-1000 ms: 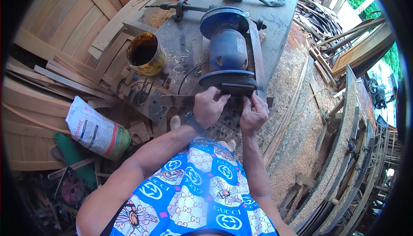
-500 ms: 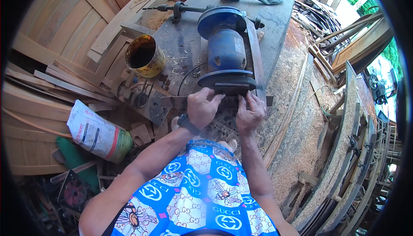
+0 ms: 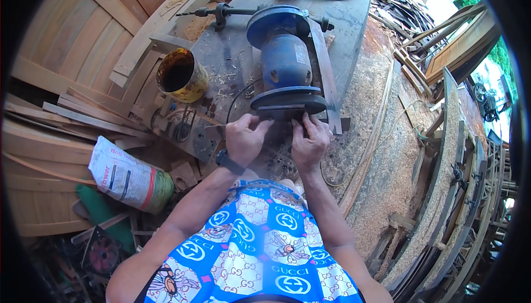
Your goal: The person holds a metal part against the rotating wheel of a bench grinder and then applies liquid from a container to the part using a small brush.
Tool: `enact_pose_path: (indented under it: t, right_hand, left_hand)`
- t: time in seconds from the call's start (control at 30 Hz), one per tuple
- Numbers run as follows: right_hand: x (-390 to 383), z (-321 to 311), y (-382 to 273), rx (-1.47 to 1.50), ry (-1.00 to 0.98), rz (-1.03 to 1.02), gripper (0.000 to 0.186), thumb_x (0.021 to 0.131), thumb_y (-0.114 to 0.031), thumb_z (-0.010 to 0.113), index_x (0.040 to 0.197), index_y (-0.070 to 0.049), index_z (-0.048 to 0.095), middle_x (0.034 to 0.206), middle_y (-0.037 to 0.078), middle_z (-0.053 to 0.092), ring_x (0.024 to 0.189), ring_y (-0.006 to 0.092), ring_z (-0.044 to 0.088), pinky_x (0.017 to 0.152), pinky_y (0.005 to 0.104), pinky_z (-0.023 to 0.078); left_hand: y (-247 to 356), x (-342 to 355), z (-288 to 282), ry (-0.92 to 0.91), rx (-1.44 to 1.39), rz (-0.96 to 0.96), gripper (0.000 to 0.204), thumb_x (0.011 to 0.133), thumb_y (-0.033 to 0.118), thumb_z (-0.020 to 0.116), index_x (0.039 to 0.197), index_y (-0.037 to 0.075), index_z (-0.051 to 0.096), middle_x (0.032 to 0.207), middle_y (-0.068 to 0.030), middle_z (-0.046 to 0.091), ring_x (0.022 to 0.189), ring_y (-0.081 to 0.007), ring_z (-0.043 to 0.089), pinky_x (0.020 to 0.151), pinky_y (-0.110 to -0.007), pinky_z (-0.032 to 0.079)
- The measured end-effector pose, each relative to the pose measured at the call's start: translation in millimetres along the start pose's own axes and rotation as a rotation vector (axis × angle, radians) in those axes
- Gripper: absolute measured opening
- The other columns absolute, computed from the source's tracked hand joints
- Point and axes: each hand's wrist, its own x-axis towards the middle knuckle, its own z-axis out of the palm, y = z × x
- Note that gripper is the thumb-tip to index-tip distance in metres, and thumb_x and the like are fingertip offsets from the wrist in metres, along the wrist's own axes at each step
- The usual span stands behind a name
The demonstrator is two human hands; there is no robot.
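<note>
A blue bench grinder [image 3: 286, 62] stands on the bench in front of me, with a large dark wheel [image 3: 315, 100] at its near end. Against the near side of that wheel, a flat dark metal blade [image 3: 282, 113] is held between my two hands. The fingers of my left hand [image 3: 245, 140], on the arm with a dark wristband, pinch its left end. My right hand [image 3: 310, 142] grips the right end with thumb and fingertips. The blade's lower part lies in shadow, and whether it touches the wheel is hard to tell. A long flat bar [image 3: 214, 132] runs below the wheel, behind my hands.
Left of the grinder is a yellow-stained can [image 3: 191, 82], with a belt pulley [image 3: 181, 131] nearer me. A drill bit [image 3: 191, 13] sticks out leftward from a shaft. A white sack [image 3: 123, 173] leans at left. Sawdust and long wood strips [image 3: 368, 153] lie on the right.
Both hands have slid the blade leftward across the wheel face. My view has shifted slightly; the grinder stays in place.
</note>
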Motion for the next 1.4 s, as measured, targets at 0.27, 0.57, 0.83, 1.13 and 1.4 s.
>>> enact_pose_path:
  t: [0.27, 0.57, 0.83, 1.13, 1.4]
  right_hand:
    - [-3.3, 6.1, -7.1, -0.003, -0.013, -0.026, 0.03, 0.086, -0.014, 0.084, 0.113, -0.002, 0.082, 0.104, 0.014, 0.078, 0.093, 0.0308, 0.068, 0.089, 0.0447, 0.045]
    - [0.8, -0.2, 2.2, 0.003, 0.022, -0.013, 0.03, 0.086, -0.014, 0.084, 0.113, -0.001, 0.083, 0.104, 0.013, 0.079, 0.096, 0.0303, 0.069, 0.091, 0.044, 0.046]
    - [2.0, -9.0, 23.7, 0.014, 0.001, 0.057, 0.032, 0.086, -0.013, 0.085, 0.116, -0.001, 0.082, 0.108, 0.013, 0.08, 0.101, 0.029, 0.07, 0.096, 0.0447, 0.046]
    - [7.6, -19.0, 35.0, 0.002, -0.02, 0.08, 0.032, 0.085, -0.012, 0.086, 0.115, -0.003, 0.083, 0.108, 0.011, 0.082, 0.104, 0.027, 0.07, 0.101, 0.0428, 0.044]
    - [9.8, -21.0, 44.2, 0.035, -0.012, 0.1, 0.032, 0.084, -0.01, 0.086, 0.116, -0.003, 0.083, 0.108, 0.01, 0.082, 0.103, 0.0272, 0.071, 0.101, 0.0425, 0.045]
  left_hand:
    - [-4.4, -0.4, -11.4, -0.022, -0.003, -0.057, 0.022, 0.089, 0.013, 0.089, 0.088, -0.005, 0.078, 0.07, -0.0097, 0.077, 0.062, -0.0082, 0.069, 0.056, -0.027, 0.052]
    - [2.8, 2.4, -1.6, -0.044, 0.02, -0.001, 0.023, 0.089, 0.014, 0.09, 0.086, -0.004, 0.077, 0.069, -0.0097, 0.076, 0.061, -0.0085, 0.068, 0.056, -0.028, 0.052]
    - [10.9, 6.1, 15.6, -0.074, 0.05, 0.052, 0.025, 0.087, 0.017, 0.091, 0.081, -0.003, 0.077, 0.068, -0.0146, 0.075, 0.057, -0.0131, 0.069, 0.053, -0.031, 0.051]
    - [14.2, 8.9, 26.5, -0.106, 0.084, 0.104, 0.026, 0.086, 0.019, 0.09, 0.08, -0.002, 0.077, 0.067, -0.0176, 0.074, 0.057, -0.0219, 0.074, 0.053, -0.035, 0.053]
    - [15.9, 11.8, 34.5, -0.111, 0.118, 0.176, 0.027, 0.086, 0.021, 0.09, 0.079, -0.002, 0.076, 0.067, -0.0188, 0.073, 0.059, -0.0276, 0.075, 0.054, -0.036, 0.054]
